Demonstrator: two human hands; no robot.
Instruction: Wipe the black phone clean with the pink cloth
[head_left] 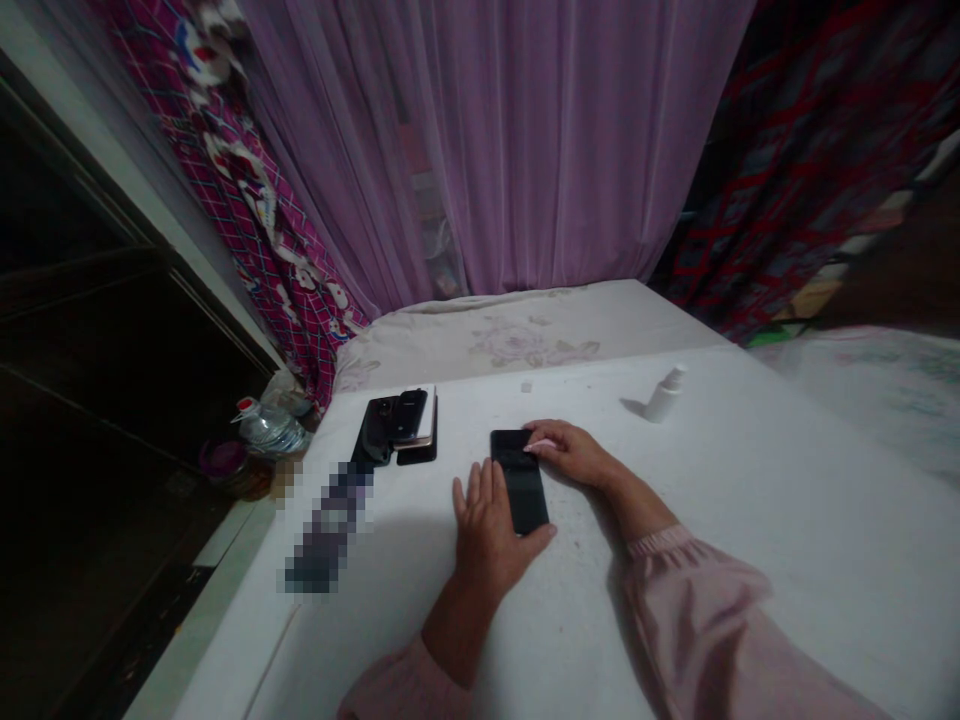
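A dark smartphone (pixel 526 495) lies flat on the white-covered table, its glossy face up. My left hand (pixel 486 535) rests along its left side, fingers stretched out and apart, with the thumb by the lower edge. At the phone's upper right, my right hand (pixel 574 455) is closed on a slim pink-and-white tool (pixel 541 444). The tool's tip is over the phone's upper part; its exact kind is too small to make out. Beyond the phone sits a small pale square piece (pixel 526 387).
Several phones (pixel 405 420) are piled at the left, near a pixelated blurred patch (pixel 326 530). A white spray bottle (pixel 665 395) stands at the back right. Purple curtains (pixel 555 150) hang behind the table. A large plastic water bottle (pixel 270 428) is beyond its left edge.
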